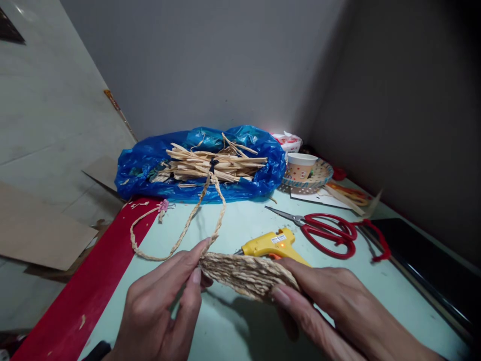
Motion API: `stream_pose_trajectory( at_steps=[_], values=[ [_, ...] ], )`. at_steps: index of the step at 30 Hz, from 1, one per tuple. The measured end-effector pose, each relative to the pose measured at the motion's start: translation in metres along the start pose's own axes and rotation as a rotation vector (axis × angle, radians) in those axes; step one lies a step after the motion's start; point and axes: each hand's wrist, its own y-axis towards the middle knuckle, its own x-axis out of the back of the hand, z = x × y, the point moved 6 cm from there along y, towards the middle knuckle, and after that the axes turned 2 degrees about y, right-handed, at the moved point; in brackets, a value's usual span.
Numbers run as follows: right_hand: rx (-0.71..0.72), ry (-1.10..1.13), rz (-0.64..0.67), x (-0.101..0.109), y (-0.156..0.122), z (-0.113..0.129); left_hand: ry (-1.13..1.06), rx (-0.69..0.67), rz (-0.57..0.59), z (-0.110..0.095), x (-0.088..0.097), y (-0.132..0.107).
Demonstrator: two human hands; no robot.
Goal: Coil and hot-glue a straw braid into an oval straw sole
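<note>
My left hand (161,301) pinches the left edge of a flat coiled mat of braided straw (244,273), thumb and fingers closed on it. My right hand (330,306) grips the mat's right edge, fingers wrapped round it. The mat is held tilted just above the pale green table (376,296). A long braided straw cord (180,235) runs from the mat's left end, loops over the table, and leads back to a bundle of straw strips (214,165). A pink clip (164,205) sits on the cord's far end.
A yellow hot glue gun (274,244) lies just behind the mat. Red scissors (330,231) lie to its right. The straw bundle rests on a blue plastic bag (150,170). A paper cup (300,166) stands on a woven plate (319,175). A red strip (86,296) edges the table's left; cardboard (37,230) lies beyond.
</note>
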Motion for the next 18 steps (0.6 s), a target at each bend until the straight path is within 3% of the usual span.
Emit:
stream_pose_trajectory(
  at_steps=[3, 7, 13, 18],
  values=[
    [-0.004, 0.041, -0.002, 0.0018, 0.0020, 0.0015, 0.022, -0.017, 0.051, -0.0012, -0.0013, 0.0002],
    [-0.029, 0.058, 0.008, 0.0025, 0.0025, 0.0010, -0.034, 0.071, -0.045, 0.0011, 0.0000, -0.0022],
    [-0.040, 0.112, 0.042, 0.0005, 0.0035, 0.0015, -0.052, 0.005, -0.059, -0.0043, -0.0024, -0.0043],
    [-0.057, 0.143, 0.075, 0.0023, 0.0052, 0.0009, -0.034, 0.109, -0.014, 0.0025, -0.0010, -0.0046]
  ],
)
